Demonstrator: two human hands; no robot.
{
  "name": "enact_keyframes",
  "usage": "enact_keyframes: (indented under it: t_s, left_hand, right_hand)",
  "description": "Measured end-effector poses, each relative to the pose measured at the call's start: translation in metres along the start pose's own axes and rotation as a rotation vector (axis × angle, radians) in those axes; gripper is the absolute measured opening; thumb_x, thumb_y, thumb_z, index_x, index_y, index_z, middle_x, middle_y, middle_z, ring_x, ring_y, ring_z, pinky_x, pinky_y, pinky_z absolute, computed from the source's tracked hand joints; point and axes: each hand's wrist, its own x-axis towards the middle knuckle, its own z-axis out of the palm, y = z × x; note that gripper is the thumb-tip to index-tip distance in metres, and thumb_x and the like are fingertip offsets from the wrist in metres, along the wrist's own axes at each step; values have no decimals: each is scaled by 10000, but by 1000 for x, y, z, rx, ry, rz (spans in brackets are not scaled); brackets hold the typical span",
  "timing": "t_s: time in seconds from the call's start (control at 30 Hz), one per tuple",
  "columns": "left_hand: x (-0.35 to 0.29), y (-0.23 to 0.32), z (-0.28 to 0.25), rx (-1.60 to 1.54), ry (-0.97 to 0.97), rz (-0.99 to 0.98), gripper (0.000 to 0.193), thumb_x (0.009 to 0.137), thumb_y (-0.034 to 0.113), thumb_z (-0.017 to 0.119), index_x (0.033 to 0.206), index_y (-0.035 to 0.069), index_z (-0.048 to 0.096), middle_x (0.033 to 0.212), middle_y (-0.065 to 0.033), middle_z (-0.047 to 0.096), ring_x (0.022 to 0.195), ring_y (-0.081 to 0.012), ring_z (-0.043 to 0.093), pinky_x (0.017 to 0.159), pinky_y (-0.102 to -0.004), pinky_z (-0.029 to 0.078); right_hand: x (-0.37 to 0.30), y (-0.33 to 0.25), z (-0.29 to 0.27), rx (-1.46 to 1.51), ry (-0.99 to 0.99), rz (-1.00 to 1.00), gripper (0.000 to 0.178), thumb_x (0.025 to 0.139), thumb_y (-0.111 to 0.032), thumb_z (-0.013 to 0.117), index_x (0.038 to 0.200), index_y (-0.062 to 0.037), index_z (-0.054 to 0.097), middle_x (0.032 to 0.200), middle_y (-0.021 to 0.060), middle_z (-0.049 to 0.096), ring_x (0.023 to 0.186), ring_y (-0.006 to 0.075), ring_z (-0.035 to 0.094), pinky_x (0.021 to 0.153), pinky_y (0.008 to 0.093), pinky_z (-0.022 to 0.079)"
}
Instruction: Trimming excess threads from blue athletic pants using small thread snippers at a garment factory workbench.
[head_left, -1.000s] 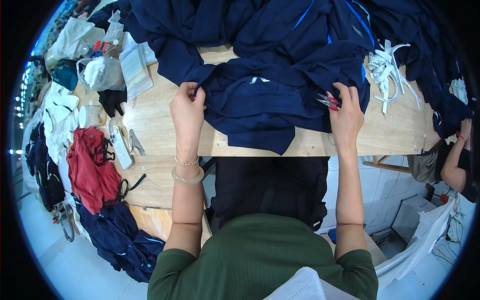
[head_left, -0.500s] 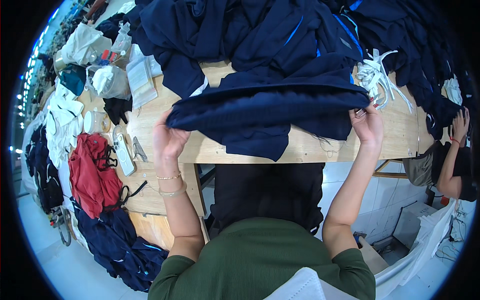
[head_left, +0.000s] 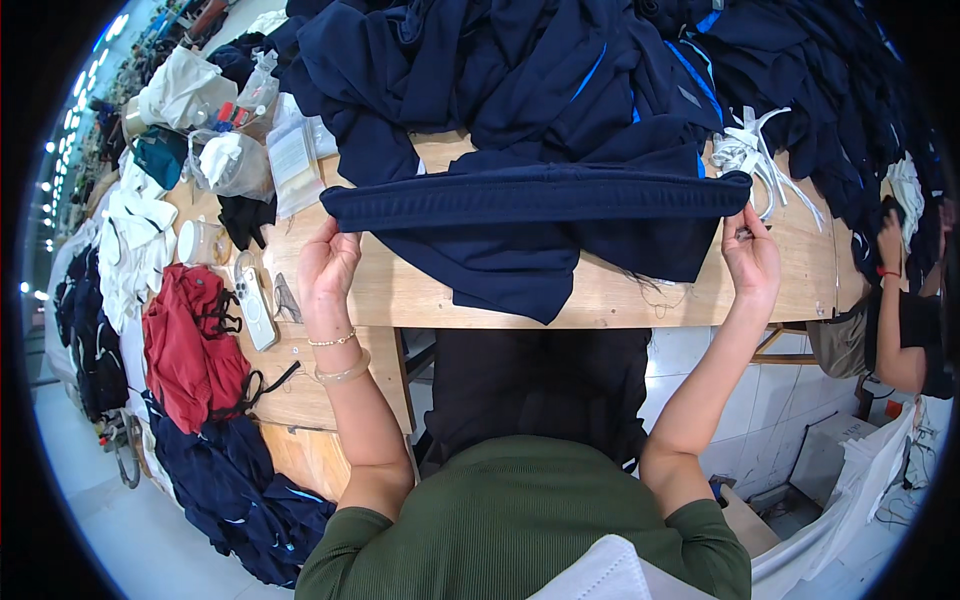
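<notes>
Navy garment (head_left: 530, 215) was stretched out flat between both hands just above the front half of the wooden counter (head_left: 620, 295), its ribbed band pulled into a long straight line, with the rest of the fabric drooping down onto the wood toward the person.

Biggest risk I could see: that band was under tension from both ends, so if either pinch let go, the whole thing would snap slack and flop into the big heap of dark blue clothes (head_left: 560, 70) right behind it (good luck telling them apart after that). There were also loose threads hanging off the lower edge near the right side, and pulling harder could have snagged or lengthened them. The white straps (head_left: 755, 160) sat just beside the right end of the band, close enough to get caught up in it.

On the grip: the left hand (head_left: 328, 268) was closed on the left end of the band, fingers curled over the edge with the palm facing up. The right hand (head_left: 752, 258) was pinched shut on the right end, thumb and fingertips together on the fabric. Neither hand looked open at all, and nothing else seemed to be held in them.
</notes>
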Motion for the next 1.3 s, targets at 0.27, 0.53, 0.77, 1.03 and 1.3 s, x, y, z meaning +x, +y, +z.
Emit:
enact_keyframes:
  t_s: [0.27,0.53,0.77,1.03,1.3]
  left_hand:
    - [2,-23,15,-62,-53,-33,323,1011,100,322,1227,-114,429,1275,-259,485,1221,-338,477,1067,-424,402]
    - [-4,-34,15,-95,-68,-52,326,1010,98,317,1224,-123,424,1270,-261,487,1222,-340,475,1070,-424,399]
    - [-3,-15,-40,320,1,136,281,991,50,324,1174,-114,460,1209,-252,536,1137,-320,543,1012,-414,455]
    - [-2,-82,-17,1240,376,561,206,964,76,443,1062,-71,547,1022,-150,602,927,-204,609,819,-324,544]
    - [19,-208,-2,2167,-527,853,74,814,-39,640,874,-2,619,838,-52,578,606,-103,551,552,-216,449]
  right_hand:
    - [-4,4,8,136,-8,-28,161,981,0,379,1020,87,508,1045,203,580,1048,311,588,1001,508,458]
    - [-5,9,7,168,51,-61,147,977,-2,394,1011,83,510,1057,203,573,1067,313,578,1012,512,446]
    - [-6,36,-51,-57,25,132,133,961,-51,472,971,41,568,1057,170,600,1096,295,556,1017,500,411]
    - [-5,84,-35,-327,63,17,209,965,-83,473,1090,47,578,1038,111,598,1082,221,565,1032,387,411]
    - [-12,95,-31,-325,149,-61,208,963,-67,457,1102,48,561,1086,118,599,1095,231,565,1025,393,427]
